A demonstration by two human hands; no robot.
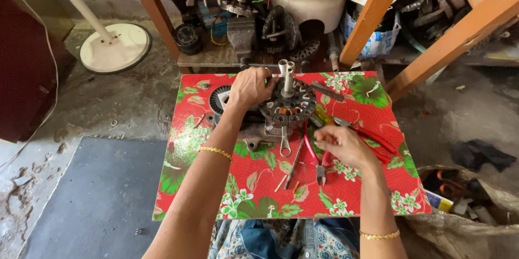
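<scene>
A round metal motor stator with copper windings and an upright shaft stands on a small table with a red flowered cover. My left hand grips its left rim. My right hand hovers just right of the motor, fingers pinched over the red-handled pliers; what it holds is too small to tell. A spanner and a thin rod lie in front of the motor.
A second round motor part lies behind my left hand. Wooden frame legs and a shelf of motor parts stand behind the table. A white fan base sits far left, a grey mat near left.
</scene>
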